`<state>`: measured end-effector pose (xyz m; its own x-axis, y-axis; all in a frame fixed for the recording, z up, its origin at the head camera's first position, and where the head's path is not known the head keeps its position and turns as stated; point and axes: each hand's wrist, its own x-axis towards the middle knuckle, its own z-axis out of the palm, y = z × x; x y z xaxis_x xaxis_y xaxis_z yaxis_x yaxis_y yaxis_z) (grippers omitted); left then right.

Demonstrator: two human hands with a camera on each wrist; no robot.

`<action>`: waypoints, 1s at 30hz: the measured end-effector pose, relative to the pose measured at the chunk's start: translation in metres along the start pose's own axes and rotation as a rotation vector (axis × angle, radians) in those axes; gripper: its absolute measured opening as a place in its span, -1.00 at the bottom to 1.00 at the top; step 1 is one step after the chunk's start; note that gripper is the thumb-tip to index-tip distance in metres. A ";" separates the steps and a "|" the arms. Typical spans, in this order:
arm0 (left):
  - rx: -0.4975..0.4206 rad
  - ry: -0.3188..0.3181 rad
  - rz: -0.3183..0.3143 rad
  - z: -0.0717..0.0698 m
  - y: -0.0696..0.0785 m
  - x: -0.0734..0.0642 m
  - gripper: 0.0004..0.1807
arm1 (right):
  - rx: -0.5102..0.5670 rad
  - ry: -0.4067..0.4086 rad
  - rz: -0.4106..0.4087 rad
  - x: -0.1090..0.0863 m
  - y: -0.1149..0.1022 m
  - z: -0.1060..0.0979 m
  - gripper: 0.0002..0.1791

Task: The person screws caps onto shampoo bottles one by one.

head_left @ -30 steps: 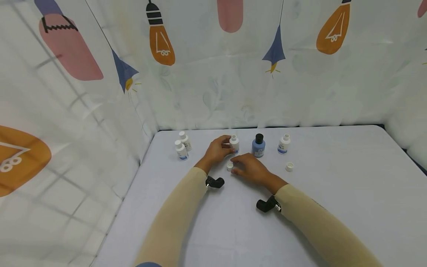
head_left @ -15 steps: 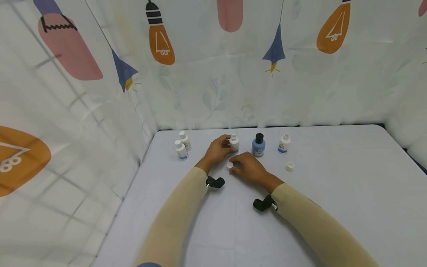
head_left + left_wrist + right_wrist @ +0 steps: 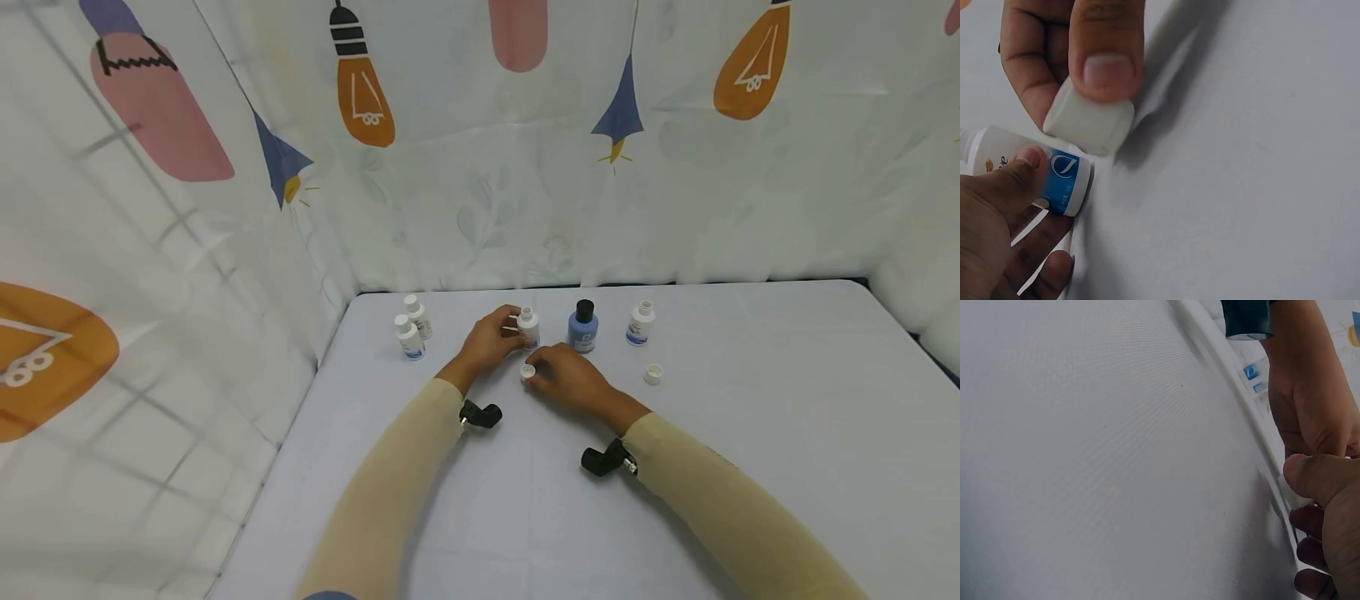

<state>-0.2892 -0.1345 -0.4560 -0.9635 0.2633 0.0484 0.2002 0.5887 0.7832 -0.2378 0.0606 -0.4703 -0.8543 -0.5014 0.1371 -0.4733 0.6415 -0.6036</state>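
Upright on the table, a small white bottle point(image 3: 529, 329) with a blue label band has its cap off, and its neck is bare. My left hand point(image 3: 489, 337) grips it from the left side; in the left wrist view the thumb presses on the bottle point(image 3: 1065, 175). Just in front of it, my right hand point(image 3: 572, 375) pinches a white screw cap point(image 3: 527, 372) between thumb and fingers. The left wrist view shows that cap point(image 3: 1088, 122) close up, under the right thumb. In the right wrist view the right hand point(image 3: 1338, 512) covers most of the cap.
Right of the gripped bottle stands a blue bottle point(image 3: 582, 333) with a black cap. Beyond it are another uncapped white bottle point(image 3: 639, 325) and a loose white cap point(image 3: 653, 374). Two capped white bottles, one nearer point(image 3: 409, 339) and one behind point(image 3: 420, 318), stand at the left.
My right hand has closed its fingers on the white cap and shifted it slightly to the right. My left hand stays at the bottle, nearly still.
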 end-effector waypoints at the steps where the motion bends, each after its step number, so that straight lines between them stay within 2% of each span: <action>1: 0.003 -0.005 0.002 0.000 0.000 -0.001 -0.44 | 0.004 -0.004 0.004 -0.001 -0.001 -0.002 -0.70; 6: 0.013 -0.020 0.012 -0.002 -0.001 -0.010 -0.44 | 0.021 -0.026 0.016 -0.007 -0.002 -0.010 -0.69; 14: -0.001 -0.067 0.075 -0.001 0.001 -0.025 -0.45 | 0.028 -0.017 0.005 -0.022 -0.004 -0.024 -0.72; 30: -0.012 -0.127 0.088 0.001 0.010 -0.055 -0.47 | -0.008 -0.006 -0.049 -0.045 -0.003 -0.042 -0.68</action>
<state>-0.2335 -0.1423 -0.4511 -0.9122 0.4080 0.0388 0.2796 0.5504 0.7867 -0.2066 0.1057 -0.4417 -0.8289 -0.5355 0.1619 -0.5163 0.6209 -0.5899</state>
